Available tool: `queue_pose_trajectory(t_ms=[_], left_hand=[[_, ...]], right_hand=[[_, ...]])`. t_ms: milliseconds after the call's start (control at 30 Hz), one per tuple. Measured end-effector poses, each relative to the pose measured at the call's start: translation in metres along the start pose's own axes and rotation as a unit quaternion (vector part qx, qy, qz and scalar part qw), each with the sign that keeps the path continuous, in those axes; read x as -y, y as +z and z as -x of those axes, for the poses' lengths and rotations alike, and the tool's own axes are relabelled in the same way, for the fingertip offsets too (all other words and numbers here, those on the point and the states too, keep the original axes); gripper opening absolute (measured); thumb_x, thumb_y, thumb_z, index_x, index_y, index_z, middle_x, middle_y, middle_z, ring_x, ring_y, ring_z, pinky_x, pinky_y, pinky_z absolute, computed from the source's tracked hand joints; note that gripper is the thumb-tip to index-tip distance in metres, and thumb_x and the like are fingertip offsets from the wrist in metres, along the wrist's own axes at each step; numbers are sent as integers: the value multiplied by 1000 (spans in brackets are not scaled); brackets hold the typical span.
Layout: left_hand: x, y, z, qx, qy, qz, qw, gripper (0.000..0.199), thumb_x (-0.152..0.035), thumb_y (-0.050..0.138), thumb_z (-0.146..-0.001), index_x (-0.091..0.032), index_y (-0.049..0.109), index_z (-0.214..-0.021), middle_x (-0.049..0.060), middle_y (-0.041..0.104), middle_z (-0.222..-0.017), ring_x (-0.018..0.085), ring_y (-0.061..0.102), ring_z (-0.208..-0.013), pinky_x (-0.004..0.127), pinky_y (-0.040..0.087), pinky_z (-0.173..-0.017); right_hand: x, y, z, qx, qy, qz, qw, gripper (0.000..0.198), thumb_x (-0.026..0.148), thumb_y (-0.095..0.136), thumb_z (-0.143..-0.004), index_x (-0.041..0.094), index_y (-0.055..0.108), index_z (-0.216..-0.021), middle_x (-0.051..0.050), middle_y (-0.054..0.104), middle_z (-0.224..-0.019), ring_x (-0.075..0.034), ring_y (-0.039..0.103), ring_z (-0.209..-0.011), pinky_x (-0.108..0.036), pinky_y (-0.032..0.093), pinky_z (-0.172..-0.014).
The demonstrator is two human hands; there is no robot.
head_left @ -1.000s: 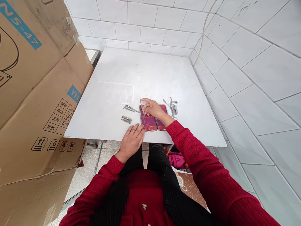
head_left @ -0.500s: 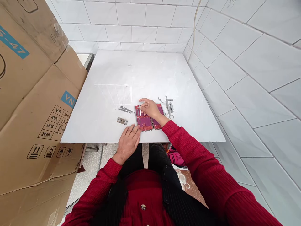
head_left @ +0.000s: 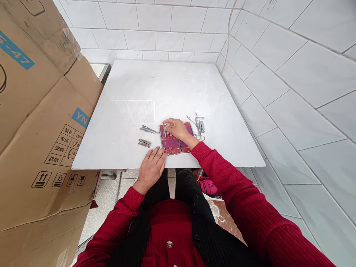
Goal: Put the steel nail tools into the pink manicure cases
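Purple-lined case (head_left: 172,144) lies open beside silvery scissors (head_left: 199,130)

Case (head_left: 174,144): purple lining, mottled red bands at its 12 and 6 o'clock
Slim tools (head_left: 149,129), 10 o'clock of the case: plain silver
Clippers (head_left: 144,142), 9 o'clock of it: silver with darker patches
Tool cluster (head_left: 202,127), 2 o'clock of it: silver
Tabletop (head_left: 194,89): white
Sleeves (head_left: 244,200): deep red, ribbed
Vest (head_left: 207,231): black, fine-striped
Carton (head_left: 52,118), 9 o'clock: brown; blue strips, white lettering, black print
Wall tiles (head_left: 155,16), 12 o'clock: white, faintly grey-veined, grey joints
Bundle (head_left: 208,188), 5 o'clock of the case: pink, black stripes
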State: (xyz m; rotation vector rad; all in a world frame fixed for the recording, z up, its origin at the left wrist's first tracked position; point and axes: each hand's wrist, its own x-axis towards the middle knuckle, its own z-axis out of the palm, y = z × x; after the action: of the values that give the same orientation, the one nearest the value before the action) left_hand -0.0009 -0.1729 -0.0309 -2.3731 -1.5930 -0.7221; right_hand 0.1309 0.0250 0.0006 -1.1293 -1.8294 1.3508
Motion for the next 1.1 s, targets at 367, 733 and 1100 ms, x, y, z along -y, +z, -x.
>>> queue_pose_trajectory(t_ms=[367,733,1100], left_hand=[[0,-1,0,1,1,-5,1000,36,-15,49,-99,-16,61,-134,11,61,-145,29,53,-139,49,43,-115],[-1,-1,-1,0,0,-6,1000,36,-15,49,-100,-15,61,-133,11,61,-145,29,53,-138,49,43,-115],[-1,-1,-1,-4,1,-1,1000,36,-15,49,-100,-15,60,-134,12,61,-145,28,52,-139,49,43,-115]], right_hand=[[1,4,11,-49,-54,127,989,24,14,55,-92,17,76,-102,-3,75,-87,-15,69,-76,-29,55,-79],[6,6,15,-59,-94,254,961,29,11,52,-94,19,78,-104,-6,77,-107,-20,69,-101,-34,51,-94],[6,8,19,-68,-101,290,949,30,11,51,-96,18,78,-107,-8,76,-110,-22,68,-103,-36,51,-94]])
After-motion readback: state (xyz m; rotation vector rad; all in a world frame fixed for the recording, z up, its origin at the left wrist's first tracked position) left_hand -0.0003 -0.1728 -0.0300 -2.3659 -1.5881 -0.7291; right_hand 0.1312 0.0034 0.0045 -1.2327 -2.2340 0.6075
